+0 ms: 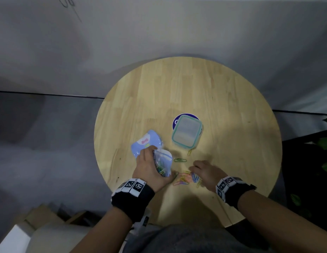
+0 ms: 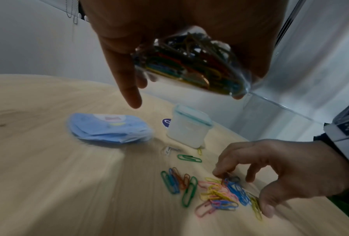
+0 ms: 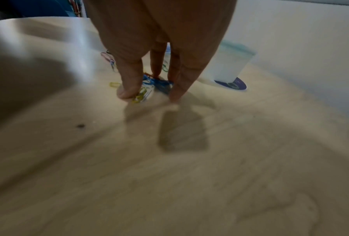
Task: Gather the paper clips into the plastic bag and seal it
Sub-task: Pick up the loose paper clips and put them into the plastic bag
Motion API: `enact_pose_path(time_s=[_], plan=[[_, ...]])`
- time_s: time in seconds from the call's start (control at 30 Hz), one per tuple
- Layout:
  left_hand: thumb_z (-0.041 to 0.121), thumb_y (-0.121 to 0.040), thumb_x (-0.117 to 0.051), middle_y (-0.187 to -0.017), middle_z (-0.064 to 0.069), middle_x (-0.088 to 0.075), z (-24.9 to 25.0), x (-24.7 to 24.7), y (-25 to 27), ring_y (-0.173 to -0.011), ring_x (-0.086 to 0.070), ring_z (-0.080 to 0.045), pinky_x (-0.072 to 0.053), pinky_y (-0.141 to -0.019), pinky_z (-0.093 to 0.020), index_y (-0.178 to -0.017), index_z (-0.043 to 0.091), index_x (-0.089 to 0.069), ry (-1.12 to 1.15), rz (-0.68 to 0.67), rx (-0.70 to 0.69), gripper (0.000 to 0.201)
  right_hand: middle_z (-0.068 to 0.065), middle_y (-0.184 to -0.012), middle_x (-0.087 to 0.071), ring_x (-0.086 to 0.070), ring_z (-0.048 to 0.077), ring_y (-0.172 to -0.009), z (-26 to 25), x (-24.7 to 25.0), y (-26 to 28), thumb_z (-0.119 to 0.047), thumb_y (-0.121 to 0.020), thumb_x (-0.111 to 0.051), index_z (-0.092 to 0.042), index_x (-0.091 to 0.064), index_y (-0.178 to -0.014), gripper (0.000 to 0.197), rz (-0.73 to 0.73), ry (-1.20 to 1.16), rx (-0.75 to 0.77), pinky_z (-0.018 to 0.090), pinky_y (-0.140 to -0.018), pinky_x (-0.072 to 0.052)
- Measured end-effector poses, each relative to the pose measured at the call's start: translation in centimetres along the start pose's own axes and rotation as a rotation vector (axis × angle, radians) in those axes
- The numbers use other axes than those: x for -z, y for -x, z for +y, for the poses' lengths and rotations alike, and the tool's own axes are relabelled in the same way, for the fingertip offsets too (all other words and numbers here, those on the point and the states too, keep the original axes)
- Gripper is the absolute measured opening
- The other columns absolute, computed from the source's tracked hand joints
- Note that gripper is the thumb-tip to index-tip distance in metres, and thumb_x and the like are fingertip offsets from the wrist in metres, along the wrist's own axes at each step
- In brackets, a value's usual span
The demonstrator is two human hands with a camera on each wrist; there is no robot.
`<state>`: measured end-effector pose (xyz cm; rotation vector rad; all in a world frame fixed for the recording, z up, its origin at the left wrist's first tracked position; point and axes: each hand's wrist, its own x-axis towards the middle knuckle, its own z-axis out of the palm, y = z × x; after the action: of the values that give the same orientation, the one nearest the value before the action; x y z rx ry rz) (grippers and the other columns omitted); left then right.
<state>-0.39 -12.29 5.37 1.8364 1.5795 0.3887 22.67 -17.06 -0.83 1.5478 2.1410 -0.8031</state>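
Observation:
My left hand (image 1: 148, 167) grips a clear zip plastic bag (image 1: 163, 161) just above the table, at the near left. The bag (image 2: 191, 63) is packed with coloured paper clips. To its right lies a loose pile of clips (image 1: 186, 178), pink, yellow, blue and green (image 2: 220, 193). My right hand (image 1: 204, 171) is clawed down over the pile's right side. Its thumb and fingertips (image 3: 129, 89) close on blue and yellow clips (image 3: 157, 83) on the wood. One green clip (image 1: 180, 160) and one yellow clip (image 1: 189, 152) lie apart, further back.
A round wooden table (image 1: 232, 106) carries a lidded translucent box (image 1: 187, 131) standing on a dark blue sticker. A flat blue packet (image 1: 145, 143) lies behind my left hand. Grey floor and wall surround the table, with cardboard at the lower left.

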Motion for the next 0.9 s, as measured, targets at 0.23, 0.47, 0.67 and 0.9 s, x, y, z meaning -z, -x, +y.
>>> enact_pose_path(time_s=[0.23,0.47,0.67,0.9], plan=[[0.058,-0.046,-0.055,-0.109,-0.002,-0.044,-0.3,-0.4,0.4,-0.1,-0.044,-0.023,-0.039,-0.086,-0.031,-0.122,0.013,-0.04,-0.037,-0.061,-0.022,0.09,0.011,-0.092,-0.064,-0.065,0.034,-0.086,0.0,-3.0,1.1,-0.007,-0.058,-0.075,-0.011,-0.068,-0.096,0.039,0.171,-0.248,-0.102,0.035,-0.073,-0.054],[0.057,-0.046,-0.058,-0.106,0.0,-0.042,-0.8,-1.4,0.3,-0.099,-0.045,-0.024,-0.039,-0.084,-0.032,-0.121,0.014,-0.04,-0.106,-0.112,-0.047,0.088,0.016,-0.108,-0.06,-0.055,0.034,-0.106,-2.2,-3.5,2.1,-0.007,-0.082,-0.053,-0.005,-0.06,-0.1,0.02,0.244,-0.374,-0.344,0.036,-0.087,-0.045],[0.056,-0.046,-0.059,-0.108,0.001,-0.039,-0.7,-1.8,-0.1,-0.102,-0.042,-0.023,-0.04,-0.087,-0.034,-0.123,0.015,-0.037,-0.154,-0.188,-0.043,0.09,0.015,-0.11,-0.061,-0.056,0.031,-0.106,-2.3,-2.9,1.9,-0.01,-0.082,-0.049,-0.005,-0.059,-0.099,0.02,0.226,-0.474,-0.478,0.033,-0.088,-0.044],[0.058,-0.044,-0.056,-0.099,0.004,-0.044,-0.6,-3.4,-1.4,-0.092,-0.047,-0.02,-0.04,-0.079,-0.029,-0.106,0.021,-0.046,-0.209,-0.227,-0.109,0.073,0.012,-0.076,-0.068,-0.061,0.024,-0.069,-2.2,2.7,3.0,-0.009,-0.073,-0.069,-0.006,-0.069,-0.074,0.003,0.392,-0.968,-0.606,0.026,-0.064,-0.047]])
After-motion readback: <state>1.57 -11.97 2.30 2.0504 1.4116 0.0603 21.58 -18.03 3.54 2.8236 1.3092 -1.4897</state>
